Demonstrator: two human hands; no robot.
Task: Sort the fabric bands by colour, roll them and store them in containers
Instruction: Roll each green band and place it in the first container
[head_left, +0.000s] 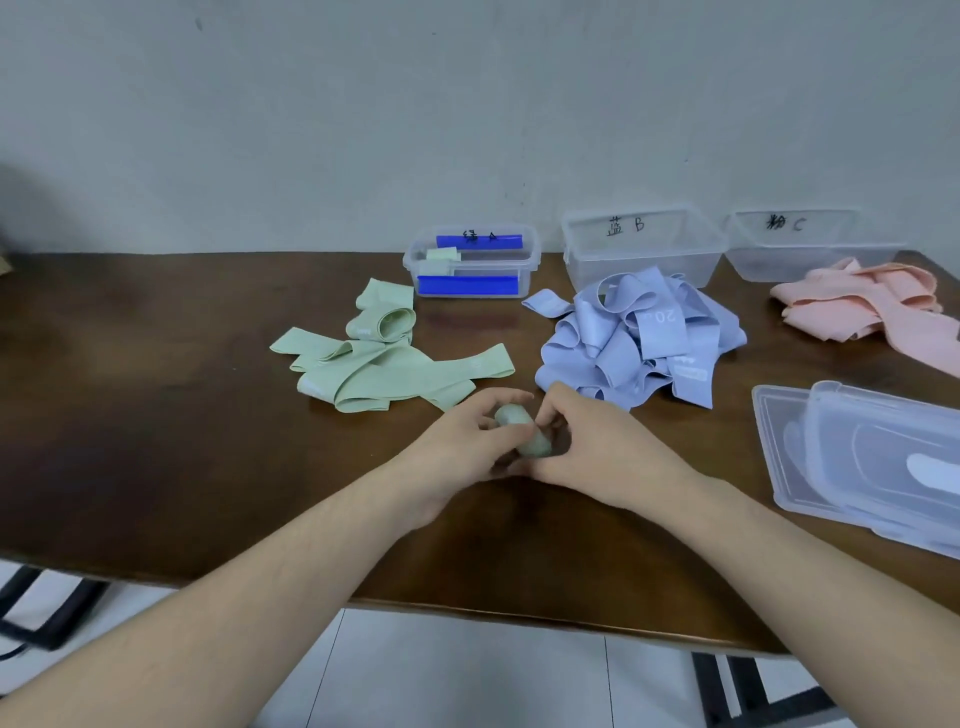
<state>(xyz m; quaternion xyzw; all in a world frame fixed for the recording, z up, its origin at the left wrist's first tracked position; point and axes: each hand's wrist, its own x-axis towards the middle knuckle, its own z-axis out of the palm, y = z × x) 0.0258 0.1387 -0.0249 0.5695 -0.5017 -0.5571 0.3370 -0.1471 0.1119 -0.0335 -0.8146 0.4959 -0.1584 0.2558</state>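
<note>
A dark brown wooden table (156, 415) fills the middle of the frame beneath a pale grey wall (467, 104). At right of centre lies a heap of lilac-blue fabric bands (639, 343); at left of centre, a looser spread of pale green fabric bands (374, 364); at the right edge, a pile of pink fabric bands (872, 306). Stacked clear plastic lids (862, 462) rest at lower right. Along the wall stand three clear plastic containers: one with blue clips (470, 262) at centre holding green rolls, one marked B (641, 249), one marked C (810, 244) at upper right. At centre frame, the left hand (462, 441) and right hand (587, 447) both curl their fingers around a small rolled pale green band (522, 431), pinching it between them just above the tabletop
</note>
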